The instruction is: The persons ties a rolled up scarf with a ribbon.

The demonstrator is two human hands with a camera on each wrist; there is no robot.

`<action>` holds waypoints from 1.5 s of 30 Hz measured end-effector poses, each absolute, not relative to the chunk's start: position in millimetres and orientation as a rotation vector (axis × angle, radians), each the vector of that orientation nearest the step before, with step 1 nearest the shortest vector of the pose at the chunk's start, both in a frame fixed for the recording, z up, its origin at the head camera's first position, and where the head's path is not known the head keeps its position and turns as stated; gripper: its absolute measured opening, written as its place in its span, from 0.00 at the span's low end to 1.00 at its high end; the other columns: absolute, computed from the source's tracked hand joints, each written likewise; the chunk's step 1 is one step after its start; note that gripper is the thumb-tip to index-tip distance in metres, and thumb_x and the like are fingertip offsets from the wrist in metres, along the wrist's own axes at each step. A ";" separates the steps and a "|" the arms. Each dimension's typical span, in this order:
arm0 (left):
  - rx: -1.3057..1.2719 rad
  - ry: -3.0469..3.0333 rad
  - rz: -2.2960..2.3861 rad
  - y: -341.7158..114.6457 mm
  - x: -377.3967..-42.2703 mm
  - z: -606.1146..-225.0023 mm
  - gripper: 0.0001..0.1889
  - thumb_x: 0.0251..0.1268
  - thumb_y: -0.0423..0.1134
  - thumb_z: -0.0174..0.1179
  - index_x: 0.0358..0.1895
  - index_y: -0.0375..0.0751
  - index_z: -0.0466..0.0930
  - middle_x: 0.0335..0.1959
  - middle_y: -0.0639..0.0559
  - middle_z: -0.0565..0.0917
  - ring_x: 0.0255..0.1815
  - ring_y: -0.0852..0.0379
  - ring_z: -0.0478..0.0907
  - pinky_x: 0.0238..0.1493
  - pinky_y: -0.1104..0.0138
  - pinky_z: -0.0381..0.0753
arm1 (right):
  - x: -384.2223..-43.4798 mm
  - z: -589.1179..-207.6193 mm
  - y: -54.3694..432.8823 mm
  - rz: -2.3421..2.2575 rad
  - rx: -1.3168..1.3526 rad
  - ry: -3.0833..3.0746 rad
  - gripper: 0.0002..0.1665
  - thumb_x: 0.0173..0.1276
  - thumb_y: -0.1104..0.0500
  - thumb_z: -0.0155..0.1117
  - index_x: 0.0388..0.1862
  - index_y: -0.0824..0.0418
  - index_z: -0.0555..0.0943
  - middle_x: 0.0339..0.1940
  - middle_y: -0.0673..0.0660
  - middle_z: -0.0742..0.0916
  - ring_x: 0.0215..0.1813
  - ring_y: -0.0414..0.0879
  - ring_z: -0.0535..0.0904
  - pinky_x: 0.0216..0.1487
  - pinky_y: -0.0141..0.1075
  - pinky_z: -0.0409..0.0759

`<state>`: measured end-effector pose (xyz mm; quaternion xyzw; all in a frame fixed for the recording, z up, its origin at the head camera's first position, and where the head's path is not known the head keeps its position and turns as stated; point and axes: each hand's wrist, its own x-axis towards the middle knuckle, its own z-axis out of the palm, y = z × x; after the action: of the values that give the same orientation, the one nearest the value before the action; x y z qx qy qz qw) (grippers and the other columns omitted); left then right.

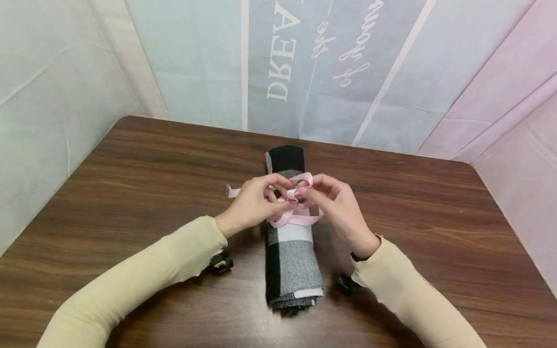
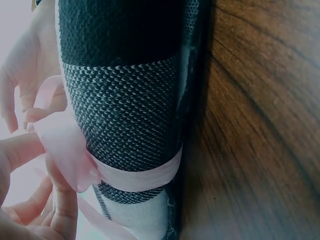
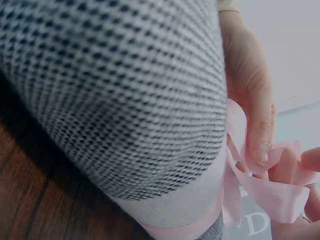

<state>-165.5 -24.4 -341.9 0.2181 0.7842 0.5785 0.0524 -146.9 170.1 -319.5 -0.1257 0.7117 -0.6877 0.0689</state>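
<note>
A rolled black, grey and white checked woven cloth (image 1: 297,264) lies lengthwise on the wooden table, its fringed end toward me. A pink ribbon (image 1: 299,220) circles its middle, as the band (image 2: 142,177) in the left wrist view also shows. Above the roll, my left hand (image 1: 255,201) pinches ribbon between thumb and fingers. Facing it, my right hand (image 1: 340,206) pinches a ribbon loop too, fingertips close to the left ones. In the right wrist view, loose loops (image 3: 280,197) stand off the cloth around the fingers. One frayed ribbon tail (image 1: 232,192) sticks out left, behind the left hand.
The dark wood table (image 1: 158,304) carries the roll. Black wrist devices show under the left cuff (image 1: 221,262) and the right cuff (image 1: 346,285). A pale fabric backdrop (image 1: 204,54) with mirrored lettering hangs behind the far table edge and along both sides.
</note>
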 end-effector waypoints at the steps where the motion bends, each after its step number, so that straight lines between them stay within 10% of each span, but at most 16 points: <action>1: 0.663 2.379 1.753 -24.5 -165.4 -341.7 0.17 0.54 0.31 0.69 0.49 0.36 0.80 0.30 0.44 0.83 0.21 0.61 0.77 0.21 0.69 0.78 | -146.5 -319.3 169.9 -2.073 -0.386 2.139 0.04 0.67 0.62 0.62 0.38 0.62 0.79 0.39 0.51 0.86 0.35 0.46 0.85 0.41 0.44 0.84; 10: 0.738 2.398 1.667 -23.7 -166.6 -342.7 0.15 0.57 0.30 0.64 0.49 0.34 0.82 0.19 0.50 0.80 0.16 0.63 0.72 0.17 0.72 0.71 | -145.7 -320.0 169.5 -2.057 -0.488 2.134 0.02 0.68 0.65 0.58 0.36 0.61 0.78 0.39 0.49 0.85 0.35 0.43 0.84 0.40 0.37 0.82; 22: 0.848 2.440 1.611 -22.9 -167.3 -346.1 0.12 0.59 0.27 0.56 0.45 0.34 0.83 0.37 0.45 0.84 0.27 0.63 0.75 0.28 0.73 0.74 | -143.8 -321.4 169.5 -2.018 -0.524 2.142 0.03 0.68 0.62 0.59 0.35 0.62 0.78 0.36 0.51 0.85 0.36 0.42 0.82 0.41 0.38 0.81; 39: 0.794 2.276 1.734 -28.1 -163.4 -345.2 0.11 0.61 0.33 0.63 0.46 0.33 0.79 0.37 0.45 0.82 0.27 0.61 0.77 0.29 0.73 0.75 | -147.3 -324.1 172.0 -1.824 -0.579 2.442 0.08 0.66 0.62 0.61 0.37 0.68 0.79 0.31 0.53 0.84 0.32 0.42 0.80 0.35 0.30 0.77; 45: 0.670 2.187 1.825 -28.0 -162.8 -344.3 0.10 0.72 0.36 0.53 0.43 0.31 0.79 0.18 0.48 0.76 0.15 0.60 0.71 0.18 0.70 0.73 | -146.1 -325.5 170.0 -1.785 -0.624 2.503 0.06 0.65 0.63 0.62 0.36 0.67 0.80 0.31 0.54 0.82 0.30 0.43 0.77 0.31 0.28 0.72</action>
<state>-162.8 -28.0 -344.3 0.2276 0.7430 0.6201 0.1078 -146.1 170.0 -325.5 -0.1990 0.7979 -0.5690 0.0025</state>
